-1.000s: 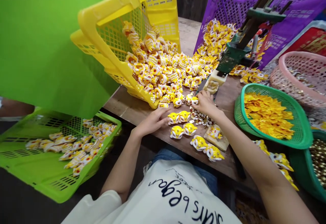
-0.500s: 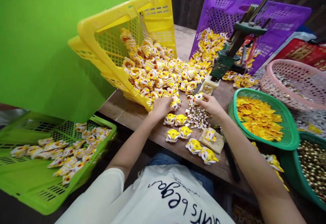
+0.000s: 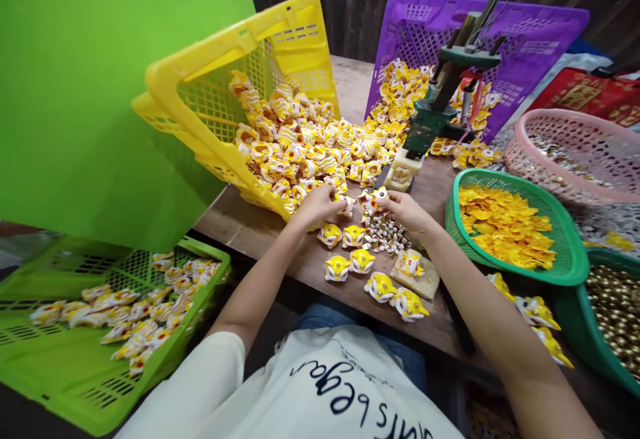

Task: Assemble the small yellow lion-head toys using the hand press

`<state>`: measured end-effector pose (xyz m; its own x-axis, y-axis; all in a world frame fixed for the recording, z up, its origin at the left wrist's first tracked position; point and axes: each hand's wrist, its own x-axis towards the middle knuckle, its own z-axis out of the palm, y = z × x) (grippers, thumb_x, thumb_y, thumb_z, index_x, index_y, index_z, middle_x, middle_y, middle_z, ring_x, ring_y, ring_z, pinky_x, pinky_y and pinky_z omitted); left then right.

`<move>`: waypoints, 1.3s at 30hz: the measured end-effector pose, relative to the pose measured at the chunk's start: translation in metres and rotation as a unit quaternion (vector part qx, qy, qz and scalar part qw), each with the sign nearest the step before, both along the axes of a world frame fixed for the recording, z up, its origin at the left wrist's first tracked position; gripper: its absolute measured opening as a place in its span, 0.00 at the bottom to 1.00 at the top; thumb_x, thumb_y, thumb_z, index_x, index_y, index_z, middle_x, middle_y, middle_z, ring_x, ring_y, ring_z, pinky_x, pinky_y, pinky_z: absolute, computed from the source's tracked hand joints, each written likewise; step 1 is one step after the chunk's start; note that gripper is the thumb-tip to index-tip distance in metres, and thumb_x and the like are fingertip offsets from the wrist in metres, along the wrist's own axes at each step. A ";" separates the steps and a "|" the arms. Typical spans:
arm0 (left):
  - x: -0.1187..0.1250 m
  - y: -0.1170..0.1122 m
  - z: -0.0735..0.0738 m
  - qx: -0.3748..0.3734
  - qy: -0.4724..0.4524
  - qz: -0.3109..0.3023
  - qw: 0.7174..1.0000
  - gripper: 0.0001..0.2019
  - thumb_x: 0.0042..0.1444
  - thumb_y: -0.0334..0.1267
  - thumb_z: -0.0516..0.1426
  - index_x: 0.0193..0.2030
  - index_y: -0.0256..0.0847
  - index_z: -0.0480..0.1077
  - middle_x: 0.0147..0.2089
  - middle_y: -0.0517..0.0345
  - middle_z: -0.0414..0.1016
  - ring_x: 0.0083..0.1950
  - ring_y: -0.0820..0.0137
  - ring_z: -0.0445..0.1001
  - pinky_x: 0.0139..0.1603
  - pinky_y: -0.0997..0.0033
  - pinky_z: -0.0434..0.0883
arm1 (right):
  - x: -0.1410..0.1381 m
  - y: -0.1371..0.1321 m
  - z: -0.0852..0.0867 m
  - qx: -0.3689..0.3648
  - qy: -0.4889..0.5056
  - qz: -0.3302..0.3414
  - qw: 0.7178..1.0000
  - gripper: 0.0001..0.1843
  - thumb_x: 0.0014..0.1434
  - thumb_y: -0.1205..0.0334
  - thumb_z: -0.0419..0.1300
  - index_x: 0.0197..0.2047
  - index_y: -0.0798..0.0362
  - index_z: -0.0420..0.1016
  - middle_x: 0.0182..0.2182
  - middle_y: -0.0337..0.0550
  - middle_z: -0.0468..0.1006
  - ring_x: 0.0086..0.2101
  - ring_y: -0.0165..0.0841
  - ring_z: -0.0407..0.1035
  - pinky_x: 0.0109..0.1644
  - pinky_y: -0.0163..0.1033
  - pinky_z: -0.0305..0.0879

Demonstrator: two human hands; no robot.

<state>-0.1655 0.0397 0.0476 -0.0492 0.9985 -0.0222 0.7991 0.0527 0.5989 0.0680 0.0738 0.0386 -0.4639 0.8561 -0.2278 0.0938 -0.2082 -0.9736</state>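
Observation:
My left hand (image 3: pixel 316 207) is closed at the front of the pile, with thumb and fingers on a yellow-and-white animal-head piece (image 3: pixel 347 205) that they partly cover. To its right, my right hand (image 3: pixel 409 214) pinches another such piece, showing a dark round eye (image 3: pixel 382 193), above a heap of small white-and-gold beads (image 3: pixel 387 232). Several finished-looking yellow heads (image 3: pixel 337 267) sit in pairs on the wooden table (image 3: pixel 280 252) nearer my body. One small piece lies on a pale block (image 3: pixel 424 282). A big pile of yellow-and-white pieces (image 3: pixel 305 146) spills towards my hands.
A tipped yellow crate (image 3: pixel 160 69) and a purple crate (image 3: pixel 540 26) stand behind, with a green hand press (image 3: pixel 433 122) between. A green basket (image 3: pixel 453 226) of yellow parts and a pink basket (image 3: pixel 575 189) are right. A lime crate (image 3: pixel 85 412) sits lower left.
The view has shifted slightly. Both hands stay close to the same spots, and the piece in my right hand has tilted and moved a little left.

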 end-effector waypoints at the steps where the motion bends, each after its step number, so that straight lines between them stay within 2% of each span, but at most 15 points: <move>1: -0.002 0.003 -0.002 -0.011 -0.064 0.005 0.998 0.13 0.51 0.46 0.58 0.25 0.41 0.62 0.24 0.63 0.61 0.27 0.72 0.62 0.28 0.73 0.55 | 0.001 0.000 -0.001 -0.006 0.007 -0.007 1.000 0.23 0.45 0.46 0.71 0.37 0.55 0.75 0.33 0.40 0.78 0.30 0.29 0.70 0.31 0.32 0.61; 3: -0.003 0.009 -0.004 -0.043 -0.163 0.002 0.986 0.12 0.52 0.46 0.55 0.25 0.41 0.59 0.23 0.65 0.57 0.25 0.74 0.60 0.25 0.74 0.56 | 0.002 -0.001 -0.002 -0.023 0.022 -0.022 0.999 0.23 0.44 0.46 0.71 0.36 0.54 0.74 0.32 0.40 0.77 0.30 0.29 0.70 0.30 0.32 0.61; 5: -0.002 0.013 -0.005 -0.069 -0.208 -0.006 0.976 0.13 0.54 0.47 0.52 0.26 0.42 0.58 0.23 0.66 0.56 0.22 0.75 0.59 0.23 0.74 0.57 | 0.003 -0.002 -0.003 -0.036 0.033 -0.031 0.998 0.23 0.44 0.45 0.71 0.35 0.54 0.73 0.31 0.39 0.77 0.29 0.29 0.69 0.31 0.33 0.62; 12: 0.003 0.021 0.007 -0.075 -0.235 -0.006 0.969 0.13 0.54 0.47 0.53 0.26 0.42 0.59 0.23 0.65 0.57 0.22 0.76 0.56 0.23 0.74 0.55 | 0.005 -0.006 0.000 -0.037 0.025 -0.029 0.999 0.26 0.45 0.42 0.70 0.36 0.54 0.72 0.31 0.38 0.75 0.29 0.28 0.67 0.31 0.33 0.60; 14: 0.002 0.021 0.014 -0.071 -0.192 -0.033 0.978 0.14 0.53 0.46 0.55 0.23 0.41 0.59 0.22 0.65 0.56 0.23 0.76 0.56 0.24 0.73 0.54 | 0.006 -0.008 0.001 -0.027 0.023 -0.035 0.999 0.25 0.46 0.43 0.70 0.37 0.54 0.72 0.32 0.38 0.75 0.30 0.28 0.67 0.31 0.33 0.60; 17: 0.001 0.019 0.022 -0.028 -0.037 -0.107 0.993 0.11 0.51 0.43 0.57 0.24 0.39 0.65 0.25 0.63 0.62 0.27 0.73 0.60 0.28 0.72 0.56 | 0.008 -0.010 0.004 -0.019 0.037 -0.049 0.998 0.25 0.45 0.46 0.70 0.40 0.53 0.71 0.34 0.37 0.76 0.33 0.28 0.68 0.32 0.32 0.62; 21: 0.000 0.016 0.022 -0.001 0.130 -0.196 0.972 0.07 0.51 0.40 0.59 0.33 0.38 0.72 0.36 0.55 0.70 0.39 0.66 0.68 0.39 0.71 0.63 | 0.009 -0.013 0.007 -0.047 0.097 -0.070 0.992 0.25 0.42 0.49 0.72 0.38 0.50 0.69 0.34 0.36 0.75 0.33 0.29 0.69 0.35 0.33 0.66; 23: -0.001 0.012 0.019 -0.017 0.163 -0.225 0.961 0.09 0.53 0.39 0.59 0.39 0.38 0.74 0.41 0.52 0.71 0.44 0.63 0.70 0.45 0.69 0.66 | 0.010 -0.014 0.009 -0.068 0.125 -0.088 0.986 0.25 0.40 0.51 0.73 0.38 0.50 0.68 0.34 0.35 0.76 0.32 0.29 0.70 0.35 0.33 0.68; 25: 0.001 0.006 0.018 -0.016 0.175 -0.226 0.958 0.16 0.54 0.39 0.60 0.49 0.38 0.74 0.46 0.49 0.71 0.49 0.61 0.70 0.51 0.66 0.66 | 0.010 -0.015 0.010 -0.084 0.137 -0.107 0.981 0.26 0.39 0.51 0.74 0.38 0.50 0.69 0.33 0.36 0.76 0.31 0.29 0.70 0.34 0.34 0.69; 27: 0.011 -0.001 0.018 0.021 0.153 -0.216 0.964 0.22 0.56 0.40 0.60 0.57 0.42 0.70 0.51 0.48 0.69 0.55 0.59 0.68 0.57 0.63 0.65 | 0.008 -0.016 0.010 -0.088 0.131 -0.120 0.980 0.26 0.40 0.50 0.74 0.38 0.50 0.69 0.32 0.37 0.76 0.29 0.29 0.70 0.32 0.34 0.69; 30: 0.040 -0.010 0.018 0.094 0.063 -0.230 0.967 0.29 0.56 0.43 0.62 0.65 0.47 0.62 0.58 0.48 0.65 0.60 0.58 0.67 0.62 0.61 0.64 | 0.002 -0.016 0.011 -0.080 0.119 -0.130 0.981 0.24 0.45 0.47 0.72 0.38 0.51 0.69 0.32 0.39 0.76 0.29 0.30 0.69 0.29 0.33 0.68; 32: 0.062 -0.010 0.017 0.122 0.007 -0.245 0.962 0.35 0.55 0.45 0.64 0.68 0.44 0.58 0.59 0.46 0.64 0.59 0.58 0.68 0.62 0.60 0.65 | -0.001 -0.015 0.011 -0.071 0.130 -0.129 0.980 0.22 0.53 0.44 0.65 0.42 0.52 0.70 0.35 0.42 0.77 0.31 0.30 0.70 0.30 0.32 0.67; 34: 0.078 -0.002 0.014 0.136 -0.032 -0.213 0.967 0.37 0.53 0.45 0.65 0.66 0.38 0.58 0.58 0.43 0.64 0.58 0.56 0.69 0.61 0.58 0.66 | -0.002 -0.013 0.010 -0.051 0.135 -0.118 0.983 0.22 0.60 0.42 0.57 0.46 0.52 0.70 0.38 0.42 0.78 0.32 0.29 0.70 0.30 0.31 0.66; 37: 0.087 0.019 0.007 0.100 -0.125 -0.136 0.978 0.31 0.52 0.44 0.66 0.60 0.35 0.65 0.54 0.43 0.70 0.56 0.56 0.70 0.58 0.57 0.68 | 0.004 -0.008 0.003 0.008 0.080 -0.114 0.990 0.24 0.63 0.43 0.52 0.52 0.52 0.71 0.37 0.41 0.77 0.31 0.28 0.68 0.31 0.30 0.64; 39: 0.088 0.034 0.001 0.014 -0.248 -0.118 0.961 0.24 0.51 0.42 0.66 0.54 0.35 0.70 0.50 0.47 0.74 0.52 0.59 0.72 0.56 0.60 0.70 | 0.010 -0.002 -0.006 0.058 0.023 -0.131 0.989 0.25 0.62 0.44 0.55 0.56 0.51 0.70 0.37 0.39 0.77 0.32 0.29 0.69 0.33 0.32 0.66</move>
